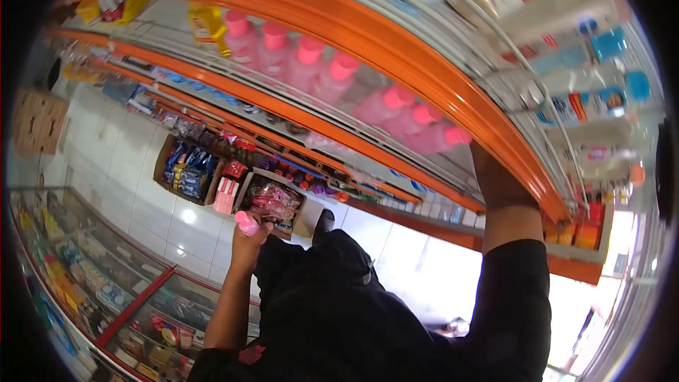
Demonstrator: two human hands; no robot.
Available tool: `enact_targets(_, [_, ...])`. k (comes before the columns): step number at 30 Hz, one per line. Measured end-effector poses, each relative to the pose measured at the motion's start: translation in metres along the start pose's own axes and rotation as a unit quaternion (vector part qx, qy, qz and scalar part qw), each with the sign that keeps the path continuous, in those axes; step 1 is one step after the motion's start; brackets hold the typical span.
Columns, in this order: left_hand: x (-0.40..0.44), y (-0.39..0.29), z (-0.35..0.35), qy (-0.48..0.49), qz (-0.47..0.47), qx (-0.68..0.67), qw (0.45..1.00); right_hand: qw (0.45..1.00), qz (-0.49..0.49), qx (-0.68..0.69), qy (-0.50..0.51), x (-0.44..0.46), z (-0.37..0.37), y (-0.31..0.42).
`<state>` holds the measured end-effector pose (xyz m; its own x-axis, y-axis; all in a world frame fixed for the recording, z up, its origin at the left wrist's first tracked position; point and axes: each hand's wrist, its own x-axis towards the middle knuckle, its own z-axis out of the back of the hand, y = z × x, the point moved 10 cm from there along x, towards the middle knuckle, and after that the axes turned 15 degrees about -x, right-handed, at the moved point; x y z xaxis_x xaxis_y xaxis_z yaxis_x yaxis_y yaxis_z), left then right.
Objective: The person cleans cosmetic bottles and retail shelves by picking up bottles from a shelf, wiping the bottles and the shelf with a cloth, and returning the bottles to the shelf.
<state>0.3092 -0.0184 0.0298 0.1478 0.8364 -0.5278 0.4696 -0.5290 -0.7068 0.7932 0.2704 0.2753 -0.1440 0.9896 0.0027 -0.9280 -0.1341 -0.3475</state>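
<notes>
My left hand point(249, 246) is low beside my body, fingers wrapped round a pink bottle point(247, 223) with its pink cap upward. My right arm reaches up into the shelf behind the orange shelf edge point(424, 49). The dark wrist shows below that edge, but the fingers are hidden, so what they touch cannot be seen. On the same shelf stands a row of pink bottles point(308, 64) with pink caps. Nearer to my right arm, several more pink bottles point(414, 120) lean at a slant in this view.
Yellow packs point(207, 28) stand left of the bottles. Large clear bottles point(576, 102) fill the rack at the right. Cartons of blue packets point(187, 170) and of pink-red packets point(269, 198) sit on the tiled floor. A glass display case point(141, 297) runs along the left.
</notes>
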Motion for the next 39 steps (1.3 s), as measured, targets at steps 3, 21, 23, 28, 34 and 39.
enact_targets(3, [0.003, -0.013, -0.010, 0.014, -0.027, -0.017, 0.999, 1.000, -0.004, -0.003, -0.028, -0.027, 0.027, 0.001])
enact_targets(21, [0.019, -0.095, 0.029, 0.162, 0.005, 0.039, 0.986, 0.967, -0.112, -0.009, 0.231, -0.260, 0.022, -0.030])
enact_targets(23, [0.017, -0.099, 0.039, 0.156, -0.004, 0.039, 0.987, 0.975, -0.098, 0.037, 0.198, -0.239, 0.036, -0.010])
enact_targets(28, [0.002, -0.095, 0.050, 0.157, 0.000, 0.059, 0.986, 0.962, -0.078, 0.235, 0.117, -0.191, 0.068, 0.047])
enact_targets(34, [-0.026, -0.100, 0.039, 0.137, -0.035, 0.049, 0.989, 0.899, -0.155, 0.407, -0.058, -0.188, 0.012, -0.012])
enact_targets(39, [-0.047, -0.096, 0.050, 0.121, -0.055, 0.011, 0.991, 0.976, -0.142, 0.085, -0.145, -0.257, 0.087, -0.009])
